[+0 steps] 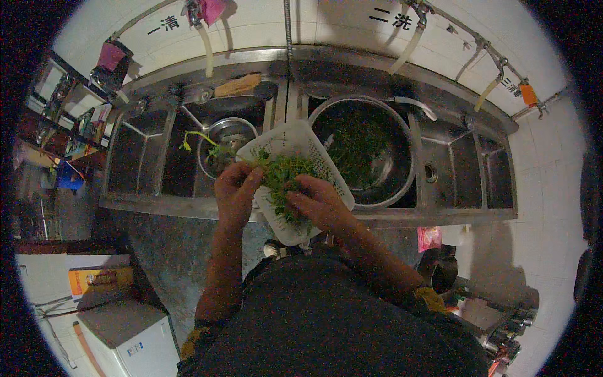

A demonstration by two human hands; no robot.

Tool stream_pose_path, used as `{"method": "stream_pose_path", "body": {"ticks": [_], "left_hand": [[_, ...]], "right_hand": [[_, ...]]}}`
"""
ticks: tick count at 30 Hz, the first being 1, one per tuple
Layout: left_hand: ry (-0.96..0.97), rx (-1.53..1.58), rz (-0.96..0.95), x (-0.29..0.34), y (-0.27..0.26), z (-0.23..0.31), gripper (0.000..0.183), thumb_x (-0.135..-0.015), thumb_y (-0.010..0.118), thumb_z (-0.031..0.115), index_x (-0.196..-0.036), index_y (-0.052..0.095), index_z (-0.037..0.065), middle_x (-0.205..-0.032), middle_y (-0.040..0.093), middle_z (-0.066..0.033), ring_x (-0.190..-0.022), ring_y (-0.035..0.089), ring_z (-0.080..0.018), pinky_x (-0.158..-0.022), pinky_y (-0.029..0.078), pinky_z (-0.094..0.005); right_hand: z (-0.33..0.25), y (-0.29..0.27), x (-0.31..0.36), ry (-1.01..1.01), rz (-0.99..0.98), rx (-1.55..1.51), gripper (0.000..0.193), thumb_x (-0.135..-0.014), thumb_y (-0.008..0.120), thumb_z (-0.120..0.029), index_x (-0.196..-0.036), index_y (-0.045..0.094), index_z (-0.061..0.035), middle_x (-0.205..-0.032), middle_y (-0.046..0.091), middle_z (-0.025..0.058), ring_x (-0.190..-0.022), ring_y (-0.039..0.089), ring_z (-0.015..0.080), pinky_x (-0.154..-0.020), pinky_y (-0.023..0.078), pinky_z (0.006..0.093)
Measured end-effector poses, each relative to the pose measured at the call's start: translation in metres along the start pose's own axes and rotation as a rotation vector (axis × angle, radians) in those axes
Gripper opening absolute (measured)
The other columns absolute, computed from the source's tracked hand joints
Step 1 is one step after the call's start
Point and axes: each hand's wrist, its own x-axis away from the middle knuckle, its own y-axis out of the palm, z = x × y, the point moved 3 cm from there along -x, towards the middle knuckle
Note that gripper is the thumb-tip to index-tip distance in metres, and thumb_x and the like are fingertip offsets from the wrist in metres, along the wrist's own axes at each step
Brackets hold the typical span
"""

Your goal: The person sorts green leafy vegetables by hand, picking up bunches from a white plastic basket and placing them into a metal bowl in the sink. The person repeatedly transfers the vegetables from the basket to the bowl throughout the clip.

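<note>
Gathering over the white basket (287,135) in the centre of the frame, our two hands work among the leafy greens (289,173) heaped inside it. Our left hand (235,188), at the basket's left side, has thumb and forefinger drawn together, apparently pinching a small sprig. Our right hand (319,202), over the right side of the heap, has its fingers curled down into the greens; we cannot tell how firmly they grip, or whether they hold anything.

The basket lies aslant across the front edge of the steel sink (169,206). Left of centre, a pale stem (198,136) crosses the rim of a metal bowl (244,127); right of centre, a large round basin (397,157) holds more greens.

To handle this well, we would lift small bunches, loosen tangles gently with the fingertips, check both sides of the leaves and avoid pressing on the basket's overhanging near end.
</note>
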Motion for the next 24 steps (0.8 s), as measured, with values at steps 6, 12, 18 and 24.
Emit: {"method": "stream_pose_path", "body": {"ticks": [6,12,18,24], "left_hand": [[-0.051,0.062,0.04,-0.002,-0.003,-0.004,0.018,-0.099,0.071,0.017,-0.104,0.073,0.0,-0.089,0.07,-0.0001,-0.076,0.059,-0.0075,-0.067,0.046,-0.0246],[-0.271,0.2,0.076,-0.009,-0.006,-0.033,0.019,-0.1,0.069,0.019,-0.102,0.073,0.0,-0.091,0.072,-0.0043,-0.082,0.067,-0.0138,-0.076,0.054,-0.0281],[-0.098,0.734,0.242,-0.003,-0.014,-0.007,0.018,-0.102,0.065,0.017,-0.101,0.07,0.001,-0.098,0.073,-0.0103,-0.088,0.071,-0.0201,-0.08,0.06,-0.0359],[-0.092,0.446,0.223,-0.009,-0.054,-0.01,0.016,-0.098,0.07,0.018,-0.096,0.072,0.002,-0.096,0.073,-0.0059,-0.086,0.069,-0.016,-0.077,0.058,-0.034]], "right_hand": [[0.006,-0.009,0.003,-0.031,0.046,0.192,0.018,-0.099,0.066,-0.017,-0.103,0.068,0.0001,-0.085,0.068,0.0045,-0.076,0.061,0.0124,-0.068,0.051,0.0324],[-0.015,-0.002,0.018,-0.123,0.074,0.375,0.014,-0.09,0.066,-0.011,-0.099,0.068,-0.0013,-0.08,0.067,0.0087,-0.072,0.06,0.0145,-0.067,0.052,0.0349],[-0.027,-0.021,0.027,-0.29,0.155,0.278,0.013,-0.089,0.065,-0.01,-0.098,0.068,-0.0014,-0.091,0.072,0.0116,-0.082,0.066,0.0164,-0.072,0.054,0.0363],[-0.01,-0.03,0.006,-0.298,0.27,0.443,0.033,-0.091,0.067,-0.012,-0.123,0.064,-0.0015,-0.113,0.071,0.0163,-0.11,0.067,0.0237,-0.096,0.052,0.0383]]}}
